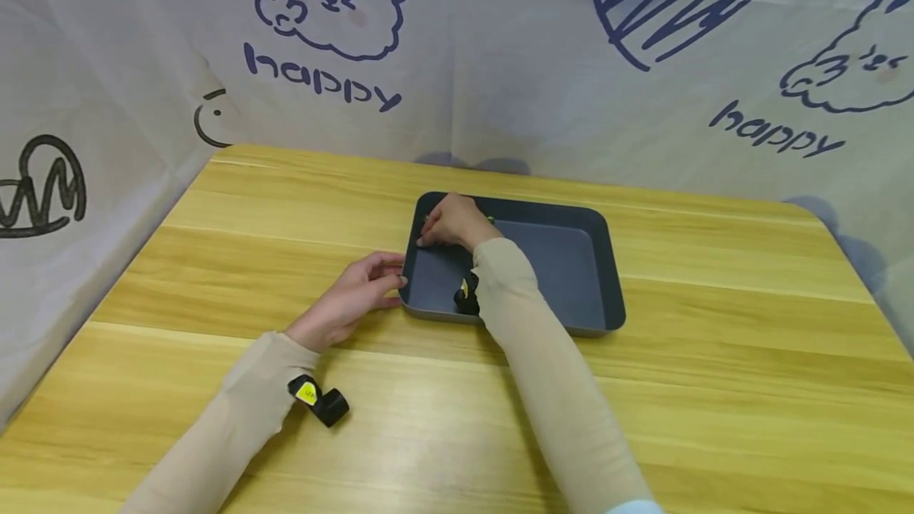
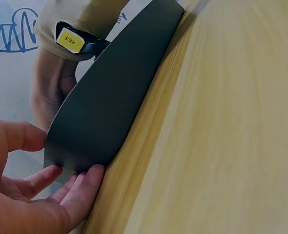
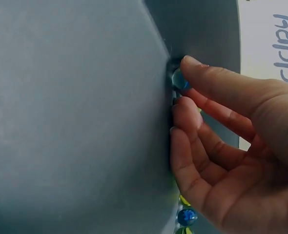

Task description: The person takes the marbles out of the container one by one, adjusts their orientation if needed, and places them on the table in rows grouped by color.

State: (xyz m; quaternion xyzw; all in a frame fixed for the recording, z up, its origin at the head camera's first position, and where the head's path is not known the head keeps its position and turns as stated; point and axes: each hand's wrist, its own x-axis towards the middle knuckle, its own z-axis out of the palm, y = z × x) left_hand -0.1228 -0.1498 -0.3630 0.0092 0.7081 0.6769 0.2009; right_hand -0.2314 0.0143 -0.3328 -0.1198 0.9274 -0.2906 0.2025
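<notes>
A dark grey rectangular tray [image 1: 581, 276] sits on the wooden table. My left hand [image 1: 357, 292] holds its left side: in the left wrist view the thumb is at the rim and the other fingertips press the outer wall [image 2: 100, 97] near its bottom edge. Inside the tray, at the far left corner, my right hand [image 1: 457, 220] pinches a clear bluish glass marble [image 3: 179, 78] between thumb and fingers. More marbles, such as a blue one [image 3: 187, 216], lie in a row along the wall below the hand in the right wrist view; the hand hides part of the row.
The wooden table [image 1: 714, 387] extends around the tray on all sides. Behind it hangs a white cloth [image 1: 514, 86] with blue drawings and lettering. A black wrist camera [image 1: 328, 407] sticks out from the left sleeve.
</notes>
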